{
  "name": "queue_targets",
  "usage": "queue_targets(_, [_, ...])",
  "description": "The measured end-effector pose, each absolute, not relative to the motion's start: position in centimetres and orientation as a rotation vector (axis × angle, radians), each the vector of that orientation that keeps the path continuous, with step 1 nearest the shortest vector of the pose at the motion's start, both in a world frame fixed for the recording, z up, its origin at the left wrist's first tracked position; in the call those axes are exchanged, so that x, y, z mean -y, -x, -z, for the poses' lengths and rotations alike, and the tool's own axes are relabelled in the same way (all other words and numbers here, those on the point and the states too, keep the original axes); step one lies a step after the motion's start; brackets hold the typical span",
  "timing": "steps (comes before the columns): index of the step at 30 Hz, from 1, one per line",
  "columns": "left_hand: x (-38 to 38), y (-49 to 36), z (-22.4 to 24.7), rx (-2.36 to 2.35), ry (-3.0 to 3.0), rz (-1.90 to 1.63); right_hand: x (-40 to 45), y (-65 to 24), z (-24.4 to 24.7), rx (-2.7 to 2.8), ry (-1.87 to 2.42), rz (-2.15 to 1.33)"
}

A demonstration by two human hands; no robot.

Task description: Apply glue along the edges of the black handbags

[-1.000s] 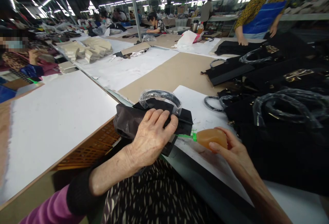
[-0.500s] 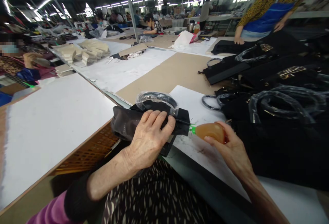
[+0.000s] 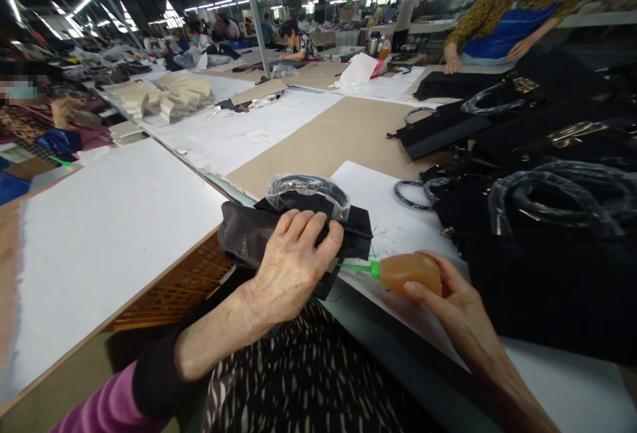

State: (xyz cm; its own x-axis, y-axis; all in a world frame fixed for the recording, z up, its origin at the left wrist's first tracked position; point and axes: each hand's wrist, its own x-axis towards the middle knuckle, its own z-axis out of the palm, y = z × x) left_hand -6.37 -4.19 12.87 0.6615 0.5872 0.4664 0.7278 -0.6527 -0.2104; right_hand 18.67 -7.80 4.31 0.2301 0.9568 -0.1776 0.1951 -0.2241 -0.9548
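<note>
Amber squeeze bottle (image 3: 411, 275) and right hand (image 3: 455, 297) are sitting slightly nearer than 0.5 s earlier, and the green nozzle (image 3: 357, 266), then mostly hidden at the edge of the black bag (image 3: 357, 244), is now showing along its length. Its tip is ending just beside the bag's near right side; whether it is touching is hard to tell. The bag is resting at the near edge of the tabletop (image 3: 323, 131), its film-wrapped handle (image 3: 311, 183) lying to the far side, apparently clear of the nozzle. Left hand (image 3: 293, 267) is gripping the bag from above, fingers (image 3: 314, 227) curving closely over it, thumb hidden, presumably steadying it. The right hand's fingers are closing around the bottle's right end, probably leaving the nozzle free for aiming. Heaped black bags (image 3: 527, 287) are lying to the right.
</note>
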Motion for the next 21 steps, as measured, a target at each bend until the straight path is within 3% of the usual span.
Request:
queue_targets(10, [4.3, 6.5, -12.7, 1.063, 2.523, 0.466, 9.4, -17.9, -5.1, 1.040, 1.609, -1.218])
queue_targets(21, [4.3, 6.4, -12.5, 1.049, 2.507, 0.481, 9.5, -17.7, -4.7, 0.977, 1.631, -1.145])
